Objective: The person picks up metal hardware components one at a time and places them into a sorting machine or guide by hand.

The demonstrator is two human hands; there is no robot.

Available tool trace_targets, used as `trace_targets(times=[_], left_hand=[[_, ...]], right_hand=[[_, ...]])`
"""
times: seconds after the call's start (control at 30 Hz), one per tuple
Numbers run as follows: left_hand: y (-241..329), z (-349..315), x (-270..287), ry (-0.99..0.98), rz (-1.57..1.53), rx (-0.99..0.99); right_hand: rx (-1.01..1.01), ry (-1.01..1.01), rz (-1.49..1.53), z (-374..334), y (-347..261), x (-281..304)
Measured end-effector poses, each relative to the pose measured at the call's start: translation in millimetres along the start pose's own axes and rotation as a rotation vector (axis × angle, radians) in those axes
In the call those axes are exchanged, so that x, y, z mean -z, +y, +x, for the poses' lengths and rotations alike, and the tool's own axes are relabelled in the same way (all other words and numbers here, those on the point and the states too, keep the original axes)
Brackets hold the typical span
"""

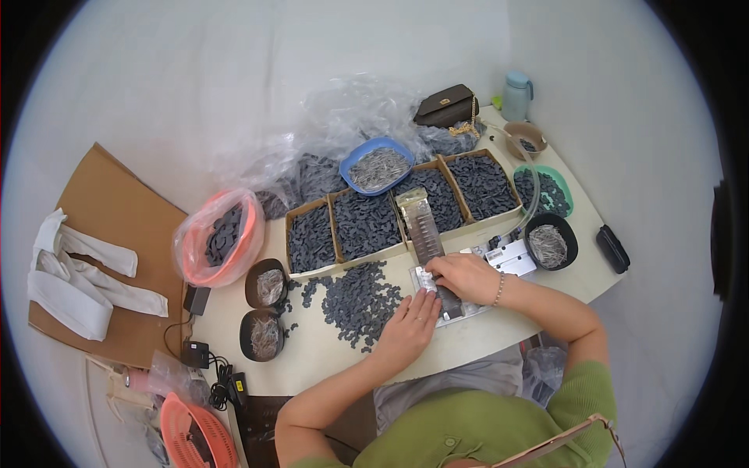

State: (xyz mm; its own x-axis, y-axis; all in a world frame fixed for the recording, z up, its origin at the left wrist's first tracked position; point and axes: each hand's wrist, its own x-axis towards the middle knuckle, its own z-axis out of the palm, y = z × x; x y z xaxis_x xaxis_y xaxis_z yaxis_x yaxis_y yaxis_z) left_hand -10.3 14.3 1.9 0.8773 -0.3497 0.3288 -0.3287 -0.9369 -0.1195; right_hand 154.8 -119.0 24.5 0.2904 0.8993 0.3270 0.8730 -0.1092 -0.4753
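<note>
My left hand (413, 327) lies with its fingers stretched out at the left edge of a silvery metal fixture (471, 311) near the table's front edge. Across the fixture, my right hand (471, 279) has its fingers curled down and together; whatever is between them is hidden. A long, narrow clear strip (423, 226) with dark contents runs from under the hands toward the boxes behind. Left of my left hand, small dark grey pieces (360, 300) lie in a loose pile. A metal device (511, 258) with a hose stands right of my right hand.
Behind the hands, a row of cardboard boxes (310, 271) holds dark pieces, with a blue bowl (348, 179) of metal pins on top. Black bowls (246, 343) of pins stand left, another black bowl (573, 248) right. A pink basin (257, 261) and green bowl (569, 204) flank the boxes.
</note>
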Motion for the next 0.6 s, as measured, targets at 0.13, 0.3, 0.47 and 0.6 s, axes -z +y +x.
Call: trace_targets(times=[0.13, 0.3, 0.47, 0.6], left_hand=[[4.4, 3.5, 5.4, 0.018, 0.016, 0.043], [-2.7, 0.3, 1.5, 0.137, -0.247, 0.116], [5.0, 2.1, -1.6, 0.186, -0.399, 0.124], [11.9, 3.0, -4.4, 0.199, -0.141, 0.061]], right_hand=[[0.13, -0.021, -0.073, -2.4, 8.7, -6.4], [0.187, 0.028, -0.133, -7.9, 10.3, -12.5], [0.165, 0.05, -0.136, -12.3, 9.1, -15.4], [0.306, 0.079, -0.222, -16.5, 4.6, -17.2]])
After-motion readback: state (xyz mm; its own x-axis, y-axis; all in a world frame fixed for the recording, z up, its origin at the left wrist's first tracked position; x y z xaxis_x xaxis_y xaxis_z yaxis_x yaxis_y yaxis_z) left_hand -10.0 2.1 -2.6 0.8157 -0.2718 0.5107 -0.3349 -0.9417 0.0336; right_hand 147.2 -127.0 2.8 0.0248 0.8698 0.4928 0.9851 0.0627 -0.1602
